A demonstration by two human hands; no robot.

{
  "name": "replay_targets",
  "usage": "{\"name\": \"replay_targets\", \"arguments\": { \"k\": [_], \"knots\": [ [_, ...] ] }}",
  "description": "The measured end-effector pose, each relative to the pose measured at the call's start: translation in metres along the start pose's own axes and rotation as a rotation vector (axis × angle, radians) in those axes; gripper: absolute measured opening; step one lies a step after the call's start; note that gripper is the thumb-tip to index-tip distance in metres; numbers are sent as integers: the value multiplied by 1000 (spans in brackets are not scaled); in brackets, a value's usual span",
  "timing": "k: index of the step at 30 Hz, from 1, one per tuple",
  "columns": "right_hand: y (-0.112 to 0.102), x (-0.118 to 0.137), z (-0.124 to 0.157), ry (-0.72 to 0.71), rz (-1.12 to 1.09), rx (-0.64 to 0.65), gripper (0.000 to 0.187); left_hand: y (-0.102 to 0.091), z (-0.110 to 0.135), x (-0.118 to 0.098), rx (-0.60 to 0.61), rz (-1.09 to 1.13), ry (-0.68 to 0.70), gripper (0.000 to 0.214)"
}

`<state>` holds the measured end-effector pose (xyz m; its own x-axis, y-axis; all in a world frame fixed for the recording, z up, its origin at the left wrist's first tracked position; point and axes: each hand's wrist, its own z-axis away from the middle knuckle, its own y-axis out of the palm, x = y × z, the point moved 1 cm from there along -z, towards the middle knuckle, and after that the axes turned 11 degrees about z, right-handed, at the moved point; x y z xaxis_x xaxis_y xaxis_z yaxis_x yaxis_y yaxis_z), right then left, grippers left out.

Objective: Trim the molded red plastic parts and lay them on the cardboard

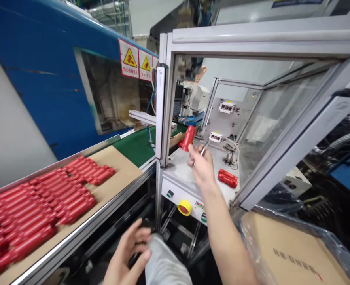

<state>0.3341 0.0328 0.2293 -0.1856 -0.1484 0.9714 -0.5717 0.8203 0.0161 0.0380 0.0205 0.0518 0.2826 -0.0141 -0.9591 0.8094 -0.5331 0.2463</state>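
Head view: the right hand narrowly pinches a red cylindrical plastic part, long axis tilted upward; the left hand's grip cannot be told.

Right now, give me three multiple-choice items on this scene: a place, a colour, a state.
1. Where does the small bunch of red cylinders lie?
A) on the cardboard box
B) on the white bench
C) on the conveyor

2. What colour is the conveyor belt?
A) green
B) blue
C) grey

3. What is the right hand doing?
A) resting on the box
B) hanging empty
C) holding up a red cylinder

1: B, the bunch sits on the white bench inside the aluminium frame.
2: A, green shows beyond the cardboard sheet.
3: C, the cylinder is held in its fingers above the bench.
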Motion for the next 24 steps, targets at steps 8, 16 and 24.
{"name": "replay_targets", "arguments": {
  "k": [8,16,24],
  "knots": [
    [6,-69,176,-370,280,516,15,9,-26,-15,12,440,52,59],
    [-19,-128,154,-92,456,775,32,-14,2,14,-171,342,189,21],
    [-12,-112,148,-517,662,767,35,7,5,26,-153,130,397,30]
  ]
}}
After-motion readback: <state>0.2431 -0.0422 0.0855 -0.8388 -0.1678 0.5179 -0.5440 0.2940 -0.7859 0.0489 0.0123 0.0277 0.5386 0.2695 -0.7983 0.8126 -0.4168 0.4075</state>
